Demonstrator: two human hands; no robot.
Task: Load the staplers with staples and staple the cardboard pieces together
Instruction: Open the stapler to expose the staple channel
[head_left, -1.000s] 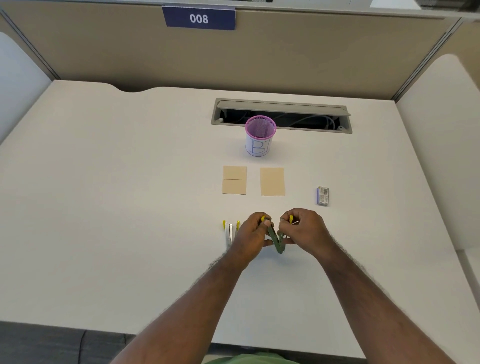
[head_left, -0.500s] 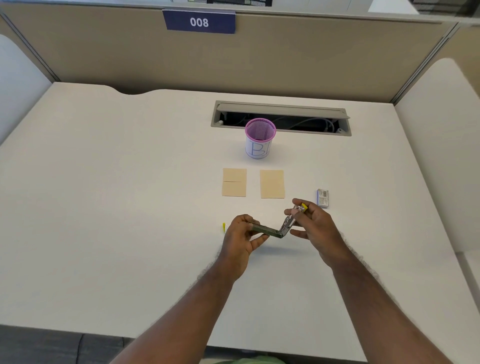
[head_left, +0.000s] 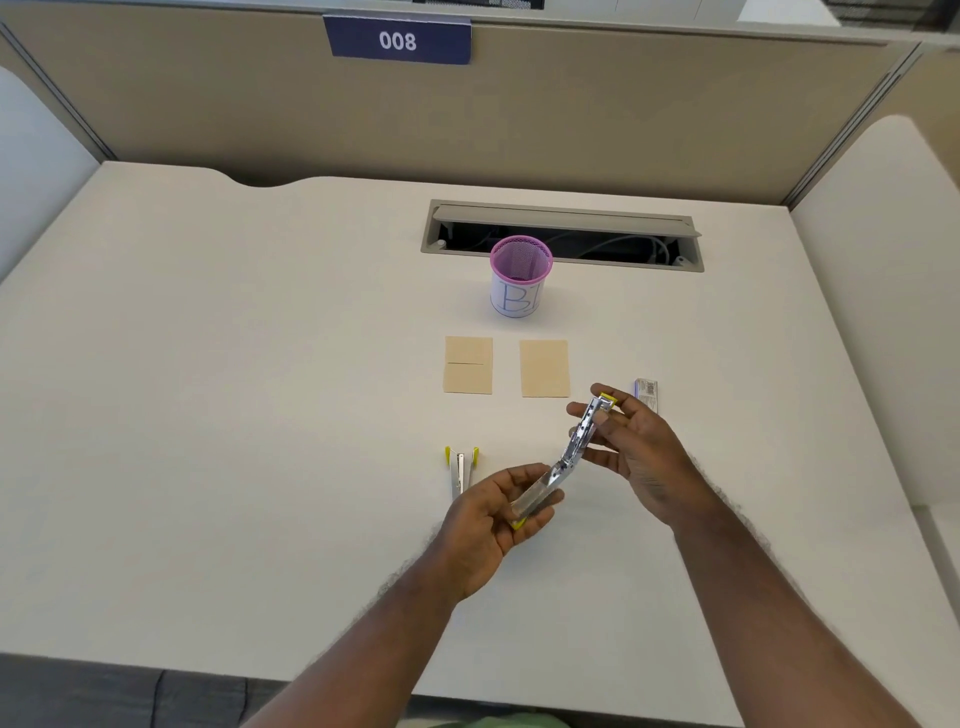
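The small, stiff metal stapler (head_left: 563, 460), swung open, looks light; left hand (head_left: 493, 519) grips its base, right hand (head_left: 631, 441) pinches its top arm.

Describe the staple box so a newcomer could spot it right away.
Start at the pink mesh cup mid-desk, then come toward the person past the two tan cardboard pieces. Right of them, just beyond the right hand, lies the staple box: small, bluish, barcoded, unlike the plain cardboard.
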